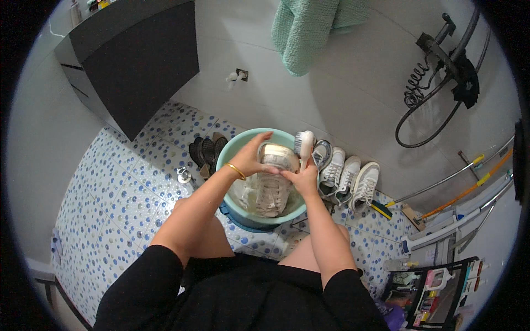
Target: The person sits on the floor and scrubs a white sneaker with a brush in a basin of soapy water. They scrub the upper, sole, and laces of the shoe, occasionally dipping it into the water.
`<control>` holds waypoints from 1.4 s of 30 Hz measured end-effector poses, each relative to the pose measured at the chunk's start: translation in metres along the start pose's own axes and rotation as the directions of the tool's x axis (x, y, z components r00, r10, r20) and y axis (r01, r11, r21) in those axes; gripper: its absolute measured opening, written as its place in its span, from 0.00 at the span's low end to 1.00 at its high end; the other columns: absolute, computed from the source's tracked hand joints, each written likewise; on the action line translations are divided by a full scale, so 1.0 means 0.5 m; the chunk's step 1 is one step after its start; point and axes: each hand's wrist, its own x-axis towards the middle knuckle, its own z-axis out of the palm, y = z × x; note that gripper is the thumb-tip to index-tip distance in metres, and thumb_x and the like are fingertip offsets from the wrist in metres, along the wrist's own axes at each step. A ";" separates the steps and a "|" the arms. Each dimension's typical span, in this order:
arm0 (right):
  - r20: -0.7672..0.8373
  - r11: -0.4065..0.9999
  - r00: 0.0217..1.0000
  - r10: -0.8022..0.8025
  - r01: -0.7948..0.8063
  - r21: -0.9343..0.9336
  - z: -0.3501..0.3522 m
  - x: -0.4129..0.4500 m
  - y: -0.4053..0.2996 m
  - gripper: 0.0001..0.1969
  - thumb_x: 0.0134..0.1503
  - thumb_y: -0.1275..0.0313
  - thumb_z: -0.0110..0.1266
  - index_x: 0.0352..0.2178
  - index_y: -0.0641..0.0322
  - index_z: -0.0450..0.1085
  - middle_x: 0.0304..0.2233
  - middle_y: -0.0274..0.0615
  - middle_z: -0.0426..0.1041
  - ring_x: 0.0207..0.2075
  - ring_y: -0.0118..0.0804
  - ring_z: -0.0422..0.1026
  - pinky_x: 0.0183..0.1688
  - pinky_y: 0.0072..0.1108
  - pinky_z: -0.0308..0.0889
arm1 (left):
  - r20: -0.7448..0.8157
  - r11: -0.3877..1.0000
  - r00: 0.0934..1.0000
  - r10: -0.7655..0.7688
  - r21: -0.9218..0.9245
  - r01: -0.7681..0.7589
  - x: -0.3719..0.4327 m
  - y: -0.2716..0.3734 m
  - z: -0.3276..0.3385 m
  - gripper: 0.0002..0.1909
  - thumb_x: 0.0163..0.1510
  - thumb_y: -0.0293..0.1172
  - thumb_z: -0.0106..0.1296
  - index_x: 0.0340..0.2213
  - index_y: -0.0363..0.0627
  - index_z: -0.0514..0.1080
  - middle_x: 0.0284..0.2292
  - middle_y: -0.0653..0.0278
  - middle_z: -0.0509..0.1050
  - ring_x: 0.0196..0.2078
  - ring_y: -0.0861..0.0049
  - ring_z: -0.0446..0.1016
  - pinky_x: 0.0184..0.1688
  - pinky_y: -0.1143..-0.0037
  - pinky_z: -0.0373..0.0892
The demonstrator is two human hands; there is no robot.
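A wet white lace-up sneaker is held over a pale green basin, its toe or heel end towards the far rim. My left hand grips the sneaker from the left, thumb across it. In my right hand is a white-handled scrub brush, its bristles raised above the basin's right rim and apart from the sneaker. The thumb of that hand touches the sneaker's right side. Cloudy water and another pale item, partly hidden, show inside the basin. Beneath it stands a blue tub.
Several sneakers line the wall to the right. Dark mesh shoes sit left of the basin, near a metal floor fitting. A long-handled brush, a squeegee and a rack stand right. A dark cabinet juts out upper left.
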 end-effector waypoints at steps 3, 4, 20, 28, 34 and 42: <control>0.031 0.991 0.999 -0.033 0.029 0.130 0.017 0.009 0.013 0.48 0.31 0.66 0.68 0.53 0.64 0.49 0.43 0.46 0.66 0.44 0.41 0.66 0.45 0.25 0.62 | 0.017 0.992 0.992 -0.123 -0.028 0.123 0.008 0.032 0.002 0.38 0.22 0.45 0.68 0.37 0.40 0.65 0.36 0.55 0.70 0.41 0.68 0.69 0.43 0.73 0.64; 0.083 0.998 0.995 -0.062 0.063 -0.010 0.010 0.008 0.001 0.44 0.38 0.66 0.64 0.54 0.63 0.47 0.46 0.47 0.63 0.47 0.41 0.64 0.47 0.25 0.60 | -0.006 0.985 0.985 -0.170 -0.042 0.170 0.007 0.045 0.002 0.37 0.22 0.44 0.68 0.35 0.40 0.66 0.34 0.56 0.71 0.39 0.69 0.70 0.42 0.73 0.65; 0.324 0.834 0.913 -0.248 0.371 -0.409 -0.088 0.045 -0.117 0.24 0.52 0.58 0.47 0.51 0.44 0.57 0.35 0.51 0.71 0.35 0.50 0.71 0.37 0.28 0.66 | -0.146 0.993 0.983 -0.116 0.017 0.119 0.001 0.014 0.007 0.32 0.22 0.40 0.68 0.31 0.40 0.66 0.30 0.57 0.71 0.34 0.69 0.70 0.37 0.74 0.66; 0.324 0.892 0.914 -0.245 0.344 -0.294 -0.066 0.048 -0.089 0.25 0.50 0.63 0.51 0.50 0.52 0.58 0.36 0.48 0.71 0.37 0.40 0.72 0.38 0.24 0.66 | -0.169 0.991 0.979 -0.115 0.048 0.125 -0.001 0.016 0.012 0.31 0.23 0.39 0.68 0.31 0.40 0.66 0.30 0.58 0.70 0.33 0.69 0.70 0.36 0.73 0.66; 0.336 0.823 0.856 -0.393 0.490 -0.287 -0.069 0.044 -0.070 0.24 0.48 0.64 0.53 0.48 0.56 0.62 0.33 0.50 0.72 0.33 0.43 0.73 0.34 0.23 0.67 | -0.126 0.993 0.987 -0.105 0.036 0.110 0.005 0.015 0.018 0.34 0.23 0.42 0.67 0.32 0.39 0.65 0.32 0.54 0.69 0.37 0.61 0.68 0.40 0.71 0.64; 0.192 0.831 0.862 -0.470 0.505 -0.234 -0.082 0.038 -0.009 0.27 0.48 0.63 0.54 0.50 0.52 0.59 0.35 0.48 0.71 0.33 0.42 0.73 0.33 0.24 0.67 | -0.162 0.989 0.977 -0.140 0.032 0.147 0.002 0.009 0.013 0.31 0.24 0.39 0.68 0.31 0.40 0.65 0.29 0.60 0.71 0.33 0.73 0.70 0.36 0.75 0.66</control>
